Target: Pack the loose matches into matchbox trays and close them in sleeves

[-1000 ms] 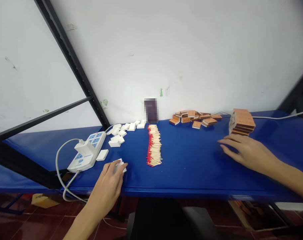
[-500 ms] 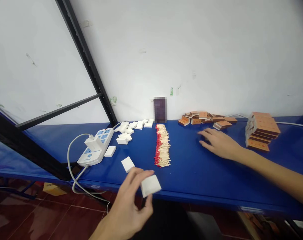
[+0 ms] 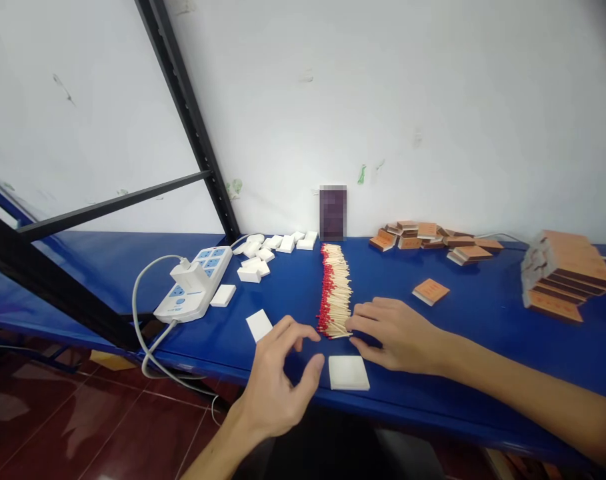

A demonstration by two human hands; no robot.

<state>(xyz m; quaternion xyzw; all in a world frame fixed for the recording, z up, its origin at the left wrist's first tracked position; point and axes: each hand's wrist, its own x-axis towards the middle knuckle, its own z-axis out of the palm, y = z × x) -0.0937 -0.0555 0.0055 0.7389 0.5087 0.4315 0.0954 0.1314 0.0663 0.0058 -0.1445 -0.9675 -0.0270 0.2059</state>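
Observation:
A white matchbox tray (image 3: pixel 349 373) lies flat near the front edge of the blue table. Just left of it, my left hand (image 3: pixel 287 373) is held with thumb and forefinger apart and nothing between them. The fingertips of my right hand (image 3: pixel 393 333) touch the near end of a long row of red-headed matches (image 3: pixel 335 287); its thumb is apart from the fingers. An orange matchbox sleeve (image 3: pixel 431 291) lies by itself beyond my right hand. Another white tray (image 3: pixel 259 325) is partly covered by my left hand.
White trays (image 3: pixel 285 244) lie loosely at the back left, near a power strip (image 3: pixel 195 283) with a plugged-in adapter. Orange sleeves (image 3: pixel 427 231) are heaped at the back, and stacked matchboxes (image 3: pixel 573 267) stand at right. A black metal post (image 3: pixel 193 127) rises at left.
My left hand has let go of the white tray, which now lies on the table. My right hand has moved left to the matches. An orange sleeve now lies alone on the table.

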